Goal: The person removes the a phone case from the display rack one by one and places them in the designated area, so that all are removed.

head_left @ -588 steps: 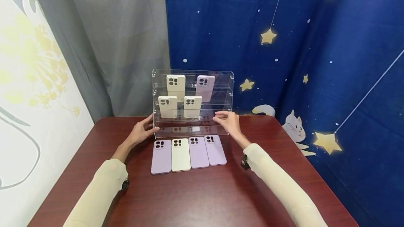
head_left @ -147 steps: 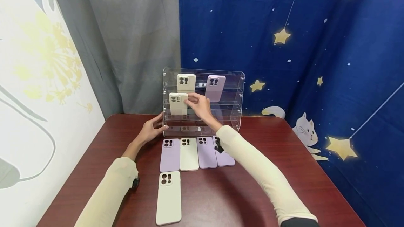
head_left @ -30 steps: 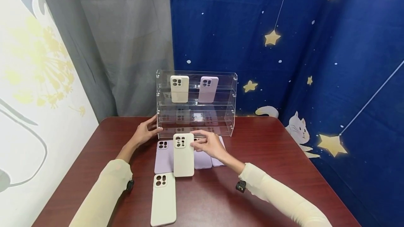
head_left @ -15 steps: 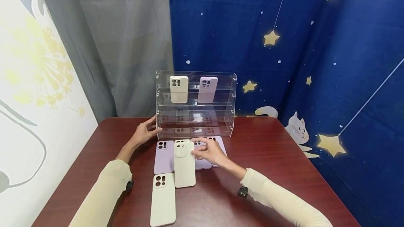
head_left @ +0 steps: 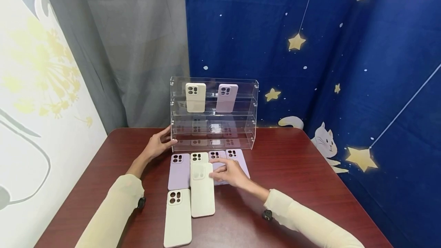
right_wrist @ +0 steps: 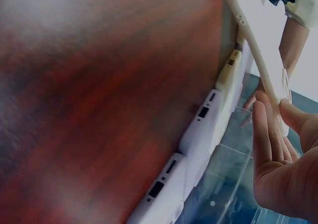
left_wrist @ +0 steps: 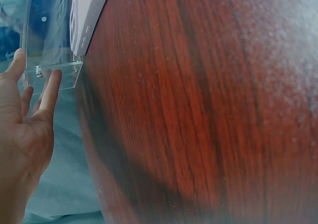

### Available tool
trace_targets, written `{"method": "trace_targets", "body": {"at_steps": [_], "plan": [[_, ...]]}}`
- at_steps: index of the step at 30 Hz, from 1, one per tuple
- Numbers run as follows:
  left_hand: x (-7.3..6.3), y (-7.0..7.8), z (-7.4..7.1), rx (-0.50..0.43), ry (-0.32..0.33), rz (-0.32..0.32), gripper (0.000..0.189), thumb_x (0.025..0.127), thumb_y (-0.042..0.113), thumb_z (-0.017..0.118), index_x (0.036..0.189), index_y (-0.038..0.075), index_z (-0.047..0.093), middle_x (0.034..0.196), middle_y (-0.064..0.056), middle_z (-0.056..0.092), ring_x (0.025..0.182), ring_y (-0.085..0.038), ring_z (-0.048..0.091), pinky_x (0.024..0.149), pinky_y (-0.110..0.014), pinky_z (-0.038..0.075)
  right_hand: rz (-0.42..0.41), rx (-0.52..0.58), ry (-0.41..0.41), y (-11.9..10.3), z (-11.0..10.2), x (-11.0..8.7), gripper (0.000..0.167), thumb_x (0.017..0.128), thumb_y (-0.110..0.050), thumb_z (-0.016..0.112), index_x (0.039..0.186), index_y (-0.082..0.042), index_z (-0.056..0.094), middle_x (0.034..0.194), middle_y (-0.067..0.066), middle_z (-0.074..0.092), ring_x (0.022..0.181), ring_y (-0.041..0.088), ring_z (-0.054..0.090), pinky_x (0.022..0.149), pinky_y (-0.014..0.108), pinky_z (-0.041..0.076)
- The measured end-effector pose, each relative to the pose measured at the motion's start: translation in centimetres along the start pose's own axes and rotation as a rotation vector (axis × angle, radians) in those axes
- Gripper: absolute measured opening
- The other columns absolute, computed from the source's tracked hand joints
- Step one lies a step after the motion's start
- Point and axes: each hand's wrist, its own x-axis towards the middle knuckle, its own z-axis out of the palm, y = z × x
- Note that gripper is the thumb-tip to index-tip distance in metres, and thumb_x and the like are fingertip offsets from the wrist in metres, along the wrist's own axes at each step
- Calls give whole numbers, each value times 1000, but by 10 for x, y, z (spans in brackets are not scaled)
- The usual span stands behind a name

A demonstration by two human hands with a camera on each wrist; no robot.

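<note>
My right hand (head_left: 231,172) pinches a cream phone case (head_left: 202,198) by its right edge, thumb on one face and fingers on the other. In the right wrist view this case slants above the table, close over its front neighbours. Another cream phone case (head_left: 177,217) lies flat to its left. Behind them a row holds a lilac case (head_left: 179,173), a partly covered cream case (head_left: 199,157) and two more lilac cases (head_left: 237,158). My left hand (head_left: 156,146) touches the left side of the clear acrylic display rack (head_left: 213,127) with extended fingers.
On the rack's upper part stand a cream case (head_left: 195,100) and a lilac case (head_left: 226,100). The rack sits near the far edge of the dark red wooden table (head_left: 282,186). Grey and blue star-patterned curtains (head_left: 241,30) hang behind.
Over the last second my right hand has drawn the cream case down and nearer, away from the rack. Both cream cases from the rack's lower tier have been taken off since earlier. My left hand stays put.
</note>
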Motion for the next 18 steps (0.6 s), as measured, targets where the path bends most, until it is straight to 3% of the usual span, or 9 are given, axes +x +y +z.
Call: {"method": "trace_targets", "body": {"at_steps": [4,18], "plan": [[0,1,0,7,0,-4,83,96,14,77,164,12,30,159,-24,42,134,-43,56,90,-25,56,7,11,-17,5,5,-5,46,89,-4,82,132,0,68,89,16,79,75,35,78,66,34,64],[-1,2,0,5,8,-3,82,96,12,77,164,11,31,161,-20,42,134,-44,56,90,-25,56,42,-117,-46,17,13,-20,41,85,-14,88,121,-3,74,79,4,79,63,23,76,57,32,62]]}}
